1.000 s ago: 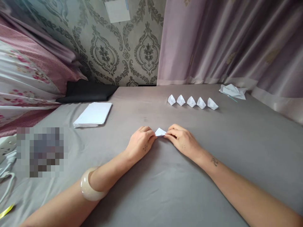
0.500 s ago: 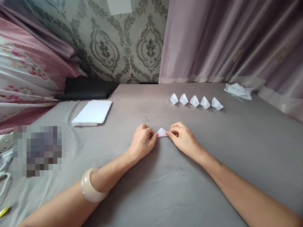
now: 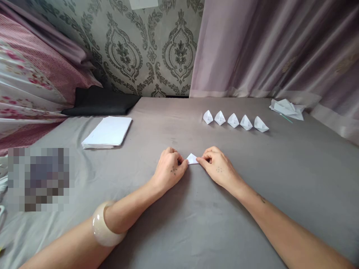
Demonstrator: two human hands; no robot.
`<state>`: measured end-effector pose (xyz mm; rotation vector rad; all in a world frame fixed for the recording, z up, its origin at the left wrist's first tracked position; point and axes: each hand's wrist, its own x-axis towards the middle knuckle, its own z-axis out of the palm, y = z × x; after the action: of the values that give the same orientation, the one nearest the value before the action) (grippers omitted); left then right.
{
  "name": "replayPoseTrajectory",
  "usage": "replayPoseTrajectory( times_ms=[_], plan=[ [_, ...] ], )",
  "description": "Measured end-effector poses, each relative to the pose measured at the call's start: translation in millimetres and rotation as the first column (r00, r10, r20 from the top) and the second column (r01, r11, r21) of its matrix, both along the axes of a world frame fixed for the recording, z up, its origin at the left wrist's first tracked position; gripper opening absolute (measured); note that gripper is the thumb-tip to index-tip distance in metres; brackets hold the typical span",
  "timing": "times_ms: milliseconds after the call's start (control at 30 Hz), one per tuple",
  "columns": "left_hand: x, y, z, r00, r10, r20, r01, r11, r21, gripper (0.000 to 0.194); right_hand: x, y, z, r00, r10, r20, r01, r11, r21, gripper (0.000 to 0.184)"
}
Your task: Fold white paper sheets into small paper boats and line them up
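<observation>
Between my two hands is a small folded paper triangle (image 3: 192, 159), white, its point facing away from me. My left hand (image 3: 170, 166) pinches the left corner between thumb and fingers. On the opposite corner, my right hand (image 3: 217, 166) has the same kind of pinch. Both hands rest low over the grey cloth, and the fingertips partly cover the paper's ends. Farther back to the right, several folded paper boats (image 3: 233, 120) stand in a row, apart from my hands.
A stack of white paper (image 3: 108, 131) lies at the back left, with a black cloth (image 3: 101, 101) behind it. At the far right is a pile of folded paper (image 3: 287, 108) beside a thin green stick (image 3: 286, 118). Grey cloth (image 3: 224, 231) covers the surface. A blurred patch hides something at left.
The view has shifted slightly. Both hands keep their pinch on the paper triangle, which looks nearly the same as before.
</observation>
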<state>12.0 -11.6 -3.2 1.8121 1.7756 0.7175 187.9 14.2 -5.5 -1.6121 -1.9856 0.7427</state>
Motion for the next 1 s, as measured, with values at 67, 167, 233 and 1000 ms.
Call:
replayPoseTrajectory(
  times_ms=[67,167,233,1000],
  plan=[
    [0.4,0.1,1.1,1.000,0.004,-0.007,-0.004,1.000,-0.013,0.019,-0.8,-0.1,1.8,1.000,-0.008,0.008,0.008,1.000,-0.026,0.026],
    [0.5,0.4,2.2,1.000,0.005,-0.015,-0.006,1.000,-0.022,0.020,-2.1,-0.6,3.6,1.000,-0.020,0.018,0.021,0.999,-0.044,0.027],
    [0.3,1.0,2.1,1.000,-0.001,-0.022,0.000,1.000,-0.023,0.020,-2.4,-0.9,3.8,0.999,-0.026,0.030,0.028,0.998,-0.051,0.027],
    [-6.5,4.8,-8.7,0.920,-0.250,-0.303,0.319,0.926,0.203,0.020,15.3,14.3,-6.5,0.997,0.067,0.028,-0.069,0.996,0.060,0.023]
  ],
)
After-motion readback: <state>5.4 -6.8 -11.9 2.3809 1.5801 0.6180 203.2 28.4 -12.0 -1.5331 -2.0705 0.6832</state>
